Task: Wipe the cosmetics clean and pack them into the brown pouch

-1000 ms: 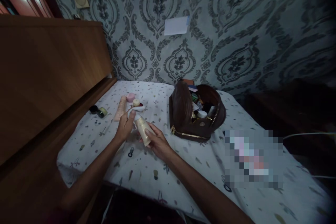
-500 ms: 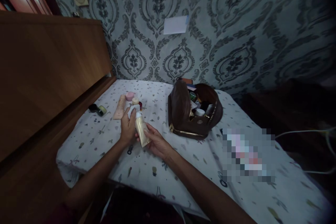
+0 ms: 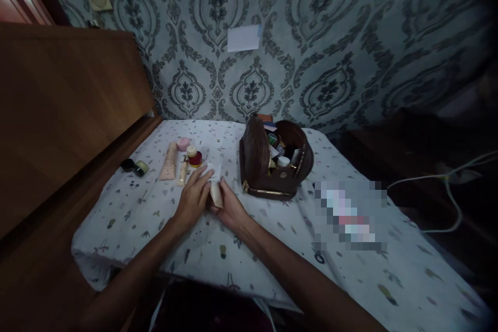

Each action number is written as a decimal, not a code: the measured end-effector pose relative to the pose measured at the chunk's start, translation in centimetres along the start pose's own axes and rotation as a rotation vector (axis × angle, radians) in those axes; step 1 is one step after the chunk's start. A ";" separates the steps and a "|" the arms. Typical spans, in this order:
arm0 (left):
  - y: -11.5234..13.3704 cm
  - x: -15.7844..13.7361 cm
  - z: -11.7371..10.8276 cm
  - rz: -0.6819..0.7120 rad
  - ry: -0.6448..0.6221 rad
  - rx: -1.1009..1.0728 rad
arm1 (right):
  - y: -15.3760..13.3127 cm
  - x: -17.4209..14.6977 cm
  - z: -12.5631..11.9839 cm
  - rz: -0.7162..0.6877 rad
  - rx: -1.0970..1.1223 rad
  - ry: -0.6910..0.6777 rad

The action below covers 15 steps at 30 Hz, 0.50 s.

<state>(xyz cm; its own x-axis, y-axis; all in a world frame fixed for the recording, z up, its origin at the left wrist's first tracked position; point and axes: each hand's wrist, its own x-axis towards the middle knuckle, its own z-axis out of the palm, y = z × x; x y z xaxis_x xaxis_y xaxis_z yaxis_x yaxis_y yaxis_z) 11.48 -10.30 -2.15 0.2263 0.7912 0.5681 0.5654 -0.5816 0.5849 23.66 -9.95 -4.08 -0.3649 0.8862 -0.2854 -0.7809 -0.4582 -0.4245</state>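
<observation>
Over the front middle of the cloth, my right hand point(image 3: 232, 208) grips a cream-coloured squeeze tube point(image 3: 216, 196) from its right side. My left hand point(image 3: 192, 196) presses a white wipe or tissue point(image 3: 215, 170) over the tube's upper part, its fingers bent across it. That upper end of the tube is hidden by the wipe and fingers. Just beyond my left hand stand a peach tube point(image 3: 169, 162), a slim small tube point(image 3: 182, 172), a red jar point(image 3: 196, 160) by a cream-topped one point(image 3: 192, 151), and a pink round container point(image 3: 183, 143).
An unzipped brown cosmetics bag point(image 3: 268, 185) full of small containers sits right of my hands. Farther right lies a blurred-out object point(image 3: 350, 216). A black item and a small pale-green jar point(image 3: 141, 168) are at left, near a wooden cabinet point(image 3: 70, 114). A patterned wall rises behind.
The view has shifted slightly right. My left hand has moved over the tube, so the wipe now covers its upper part. The slim tube and red jar have come into plainer sight.
</observation>
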 end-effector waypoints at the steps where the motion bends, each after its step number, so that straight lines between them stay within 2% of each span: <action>1: 0.5 -0.3 -0.2 0.033 0.002 -0.005 | -0.2 -0.1 0.1 0.007 0.032 -0.006; 5: 2.9 -1.7 -0.5 0.166 0.004 -0.052 | -1.2 -0.6 0.1 0.034 0.118 -0.032; 8: 3.6 -2.1 -0.5 0.219 0.014 -0.086 | -1.5 -0.7 -0.3 0.051 0.113 -0.057; 11: 2.9 -0.9 -0.6 0.180 0.057 -0.072 | -1.4 -0.7 -0.5 0.054 0.060 -0.115; 15: 1.2 1.8 -0.8 0.046 0.167 -0.012 | -1.1 -0.9 -0.5 0.085 -0.023 -0.302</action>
<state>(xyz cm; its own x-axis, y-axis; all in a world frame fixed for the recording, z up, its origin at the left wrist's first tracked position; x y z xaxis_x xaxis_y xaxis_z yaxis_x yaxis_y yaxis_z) 11.96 -9.74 0.07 0.1160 0.7219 0.6822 0.5476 -0.6195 0.5624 25.11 -10.30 -3.73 -0.5653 0.8231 -0.0545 -0.7304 -0.5301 -0.4306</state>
